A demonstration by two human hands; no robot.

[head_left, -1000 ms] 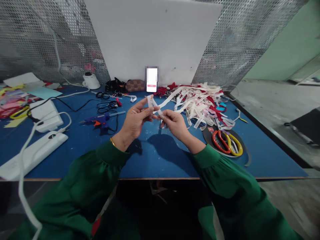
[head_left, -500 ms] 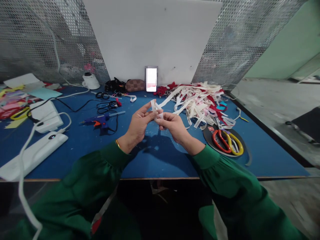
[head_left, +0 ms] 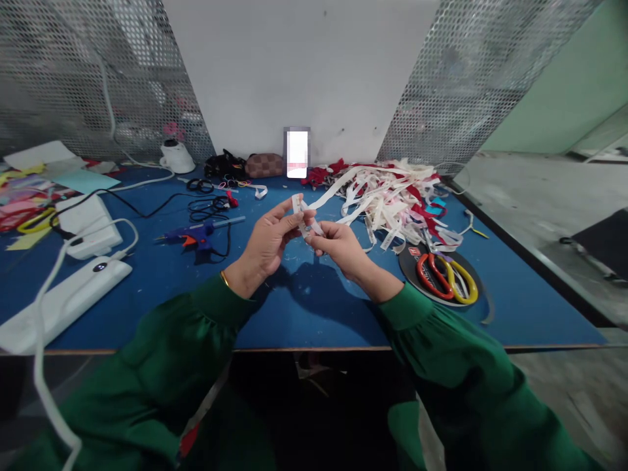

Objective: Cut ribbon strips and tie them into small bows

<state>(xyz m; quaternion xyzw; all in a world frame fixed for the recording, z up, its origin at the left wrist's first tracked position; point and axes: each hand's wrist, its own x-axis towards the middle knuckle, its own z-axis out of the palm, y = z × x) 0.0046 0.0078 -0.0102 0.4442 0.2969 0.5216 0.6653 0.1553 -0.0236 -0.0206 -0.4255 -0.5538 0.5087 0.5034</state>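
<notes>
1. Closest to the camera: two green sleeves coming in over the front edge of the blue table [head_left: 314, 314].
2. Just above the tabletop, the left hand [head_left: 267, 245] and right hand [head_left: 338, 247] meet almost fingertip to fingertip. Both are pinched onto a white ribbon strip [head_left: 328, 193], thumb against forefinger on each side, with a short bit sticking up by the left thumb.
3. The strip is in the air between the hands, and its long end trails off toward the ribbon pile [head_left: 397, 199] on the right.
4. Looks to me like a fold or small loop is being formed right at the pinch, though the exact shape is too small to tell. Any further fold would call for one hand keeping the crease tight while the other shifts its grip.
5. A bit further out: scissors [head_left: 446, 278] on a dark round disc on the right, a blue glue gun [head_left: 196, 235] on the left, and a white box [head_left: 69, 297] with cables.
6. At the back: black hair ties [head_left: 209, 209] and a phone [head_left: 297, 154] propped against a white board [head_left: 304, 65].
</notes>
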